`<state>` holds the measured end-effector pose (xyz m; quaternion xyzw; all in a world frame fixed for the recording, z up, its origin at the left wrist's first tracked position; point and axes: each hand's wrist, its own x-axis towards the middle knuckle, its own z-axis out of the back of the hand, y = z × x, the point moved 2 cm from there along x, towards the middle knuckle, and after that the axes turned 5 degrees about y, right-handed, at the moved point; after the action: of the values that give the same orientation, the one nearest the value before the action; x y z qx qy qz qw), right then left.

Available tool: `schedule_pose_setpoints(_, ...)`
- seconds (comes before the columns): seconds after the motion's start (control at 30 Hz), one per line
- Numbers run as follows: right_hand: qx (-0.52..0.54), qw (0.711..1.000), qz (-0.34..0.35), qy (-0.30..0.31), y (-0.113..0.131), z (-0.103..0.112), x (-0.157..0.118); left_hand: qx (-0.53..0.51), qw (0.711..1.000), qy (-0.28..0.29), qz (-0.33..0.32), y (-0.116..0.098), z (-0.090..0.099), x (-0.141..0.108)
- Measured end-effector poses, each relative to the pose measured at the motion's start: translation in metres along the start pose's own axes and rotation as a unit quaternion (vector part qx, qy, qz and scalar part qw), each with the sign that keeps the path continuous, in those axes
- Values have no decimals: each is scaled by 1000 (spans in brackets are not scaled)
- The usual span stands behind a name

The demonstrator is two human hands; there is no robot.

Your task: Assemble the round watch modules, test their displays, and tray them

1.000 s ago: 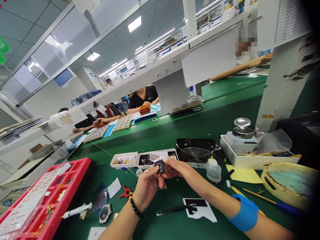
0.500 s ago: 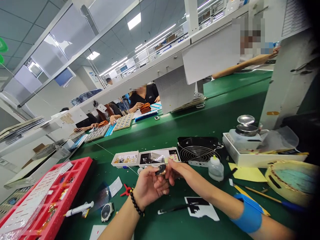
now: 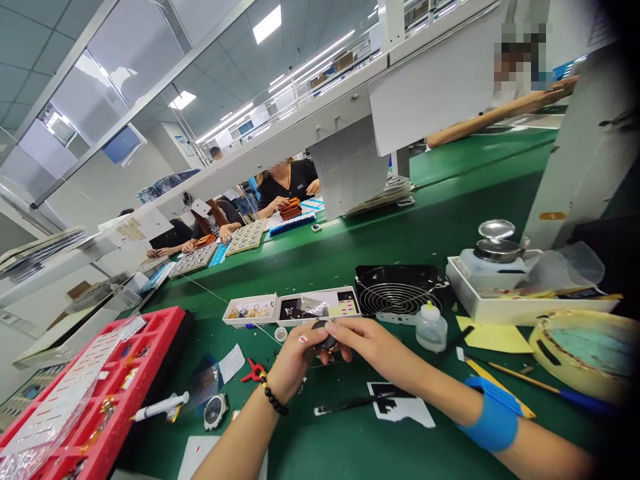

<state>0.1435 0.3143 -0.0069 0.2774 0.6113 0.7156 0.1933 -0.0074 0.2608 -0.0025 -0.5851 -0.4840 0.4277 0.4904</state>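
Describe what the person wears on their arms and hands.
The left hand and right hand are gloveless, and the forearms are bare with no sleeves. A black beaded bracelet circles the left wrist. A wide blue band wraps the right forearm.

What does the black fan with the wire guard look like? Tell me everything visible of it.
The black square fan has a dark frame with a round guard of concentric silvery wires, and its grille faces upward. A pale strip runs along its near edge. It sits on the green bench mat, right of the white compartment tray. A translucent plastic bottle stands close by its near right corner; whether they touch cannot be told.
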Motion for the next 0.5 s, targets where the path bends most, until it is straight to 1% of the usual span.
schedule_pose_setpoints(0.13, -69, 997, 0, -27, -3, 4, -1, 9, 1000, -14, -15, -8, -1, -2)
schedule_pose_setpoints(0.23, -95, 995, 4, -32, -1, 6, -1, 25, 999, -10, -20, -7, 1, -1)
schedule_pose_setpoints(0.3, -117, 992, 6, -55, 2, 7, -2, 61, 997, -19, -38, -5, 5, 1)
schedule_pose_setpoints(0.37, -125, 988, 9, -89, 3, 7, -3, 101, 992, -43, -68, -4, 8, 2)
schedule_pose_setpoints(0.43, -103, 988, 14, -116, 3, 8, -4, 141, 982, -77, -99, -3, 11, 3)
schedule_pose_setpoints(0.5, -79, 988, 28, -126, 2, 9, -4, 201, 965, -110, -125, -4, 12, 2)
